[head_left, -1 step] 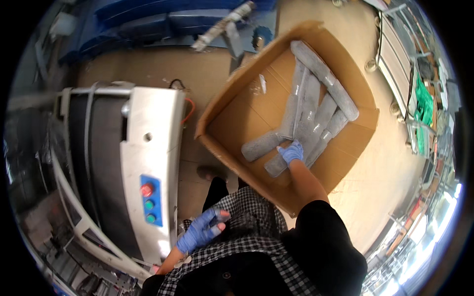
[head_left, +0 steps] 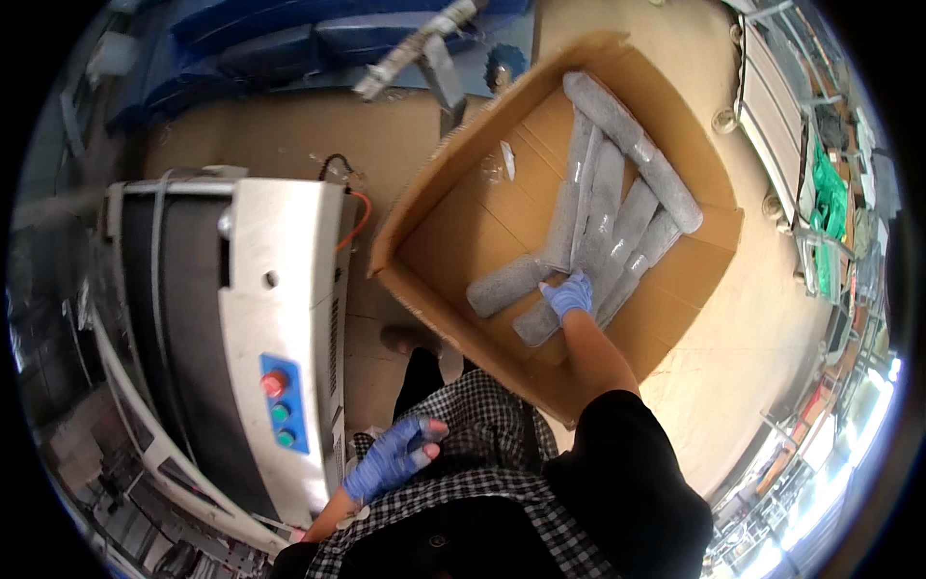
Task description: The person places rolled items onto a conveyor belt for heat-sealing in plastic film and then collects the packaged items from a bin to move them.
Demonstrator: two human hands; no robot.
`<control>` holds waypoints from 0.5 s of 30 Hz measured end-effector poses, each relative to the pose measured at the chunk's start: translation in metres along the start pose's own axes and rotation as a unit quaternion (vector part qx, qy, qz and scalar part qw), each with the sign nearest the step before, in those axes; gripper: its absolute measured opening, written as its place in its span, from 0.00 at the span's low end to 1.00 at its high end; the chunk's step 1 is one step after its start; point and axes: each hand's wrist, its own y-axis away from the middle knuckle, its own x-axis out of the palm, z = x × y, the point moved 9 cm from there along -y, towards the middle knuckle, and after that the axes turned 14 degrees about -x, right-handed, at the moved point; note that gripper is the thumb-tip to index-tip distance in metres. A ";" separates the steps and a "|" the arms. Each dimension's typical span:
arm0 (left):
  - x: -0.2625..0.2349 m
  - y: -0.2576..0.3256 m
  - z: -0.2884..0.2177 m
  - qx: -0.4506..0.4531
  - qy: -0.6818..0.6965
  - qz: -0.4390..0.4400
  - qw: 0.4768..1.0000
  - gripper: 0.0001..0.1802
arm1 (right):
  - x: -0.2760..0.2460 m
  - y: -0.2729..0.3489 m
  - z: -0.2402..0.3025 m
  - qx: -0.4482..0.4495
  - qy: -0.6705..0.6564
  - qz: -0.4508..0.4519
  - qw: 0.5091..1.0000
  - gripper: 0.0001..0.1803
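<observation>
Rolls of fuzzy grey material [head_left: 606,198] lie inside the cardboard box [head_left: 516,212]; the gloved right hand [head_left: 571,294] is against them, grip unclear; the gloved left hand [head_left: 394,458], loosely parted, is by the checked apron [head_left: 482,405].

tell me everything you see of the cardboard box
The cardboard box is brown, upright and open-topped, with tall walls and creases across its bottom. It stands on the floor, right of the white machine. Grey wrapped rolls and a white scrap lie inside; the right hand is at the rolls.
</observation>
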 end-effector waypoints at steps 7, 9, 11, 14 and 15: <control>-0.004 -0.091 0.072 -0.139 -0.067 0.024 0.988 0.20 | 0.030 -0.158 -0.013 0.057 0.020 -0.086 0.994 0.61; -0.009 -0.098 0.101 -0.178 0.028 -0.001 0.984 0.21 | 0.030 -0.191 -0.009 0.101 0.029 -0.099 0.990 0.60; -0.020 -0.118 0.126 -0.167 -0.062 -0.001 0.984 0.21 | 0.022 -0.202 -0.028 0.200 -0.019 -0.106 0.974 0.56; -0.010 -0.126 0.123 -0.182 -0.039 0.019 0.982 0.20 | 0.025 -0.208 -0.061 0.102 -0.182 -0.117 0.971 0.44; -0.002 -0.126 0.111 -0.177 -0.044 0.031 0.983 0.20 | 0.025 -0.201 -0.070 0.050 -0.276 -0.122 0.952 0.39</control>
